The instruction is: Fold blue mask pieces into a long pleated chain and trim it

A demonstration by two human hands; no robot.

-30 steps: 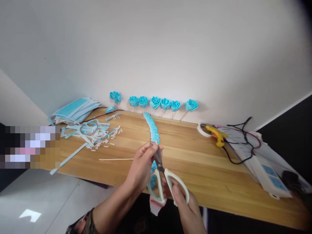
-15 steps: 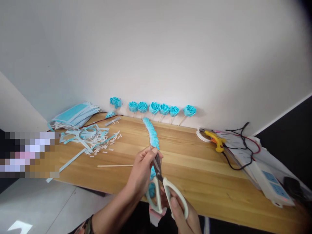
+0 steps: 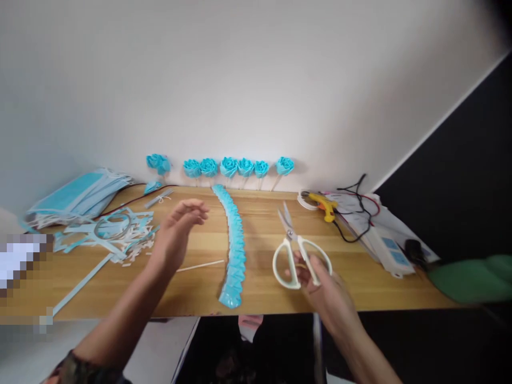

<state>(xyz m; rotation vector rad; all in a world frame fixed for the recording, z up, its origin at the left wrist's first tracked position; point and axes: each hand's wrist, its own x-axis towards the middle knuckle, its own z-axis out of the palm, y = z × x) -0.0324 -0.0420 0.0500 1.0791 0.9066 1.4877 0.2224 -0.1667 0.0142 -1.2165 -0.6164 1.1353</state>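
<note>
A long pleated blue strip (image 3: 234,240) lies across the wooden table (image 3: 360,282), from the wall to the front edge. My left hand (image 3: 176,237) hovers left of the strip, fingers apart and loosely curled, holding nothing. Just below that hand lies a thin wooden stick (image 3: 200,265). My right hand (image 3: 324,288) grips the white handles of the scissors (image 3: 296,250), to the right of the strip; the blades point toward the wall and are slightly parted.
Several blue fabric roses on sticks (image 3: 230,167) lean against the wall. A stack of blue face masks (image 3: 76,194) and a pile of cut scraps (image 3: 116,232) sit at the left. A yellow glue gun (image 3: 325,205), cables and a power strip (image 3: 386,248) lie at right.
Both hands let go of the strip, which now lies flat. The left hand moved left and opened; the right hand carried the scissors right. The view shifted right.
</note>
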